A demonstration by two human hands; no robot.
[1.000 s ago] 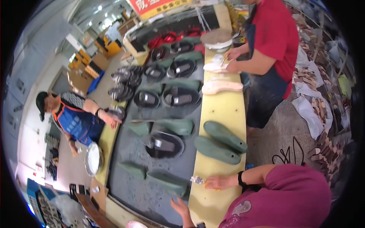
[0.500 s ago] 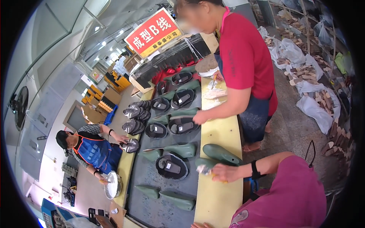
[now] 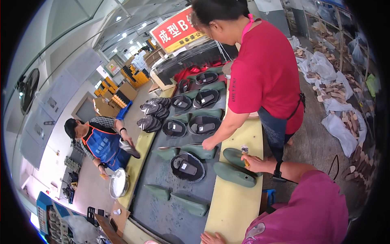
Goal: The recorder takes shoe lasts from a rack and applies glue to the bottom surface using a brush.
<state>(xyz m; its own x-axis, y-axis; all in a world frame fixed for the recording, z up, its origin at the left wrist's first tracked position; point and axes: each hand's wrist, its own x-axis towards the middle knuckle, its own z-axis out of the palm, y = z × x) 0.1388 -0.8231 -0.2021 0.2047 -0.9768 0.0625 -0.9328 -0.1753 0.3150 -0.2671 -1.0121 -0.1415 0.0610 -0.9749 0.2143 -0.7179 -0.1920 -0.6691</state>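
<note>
My right hand is closed around the yellow handle of a small brush, its pale head pointing up. It is held over two dark green shoe lasts lying side by side on the yellow bench edge. The nearer last shows fully; my hand and the brush partly cover the farther last. My left hand lies on the bench near the bottom edge, fingers stretched out, partly cut off by the frame. Nothing shows in it.
A dark conveyor belt carries green lasts and black shoe uppers. A co-worker in red reaches over the belt from the far side. Across it, another in a blue apron holds a shoe beside a white bowl.
My right hand and brush have risen off the left last, which now lies nearer me. The red-shirted person's hand has moved nearer along the belt. The aproned person has lifted a shoe.
</note>
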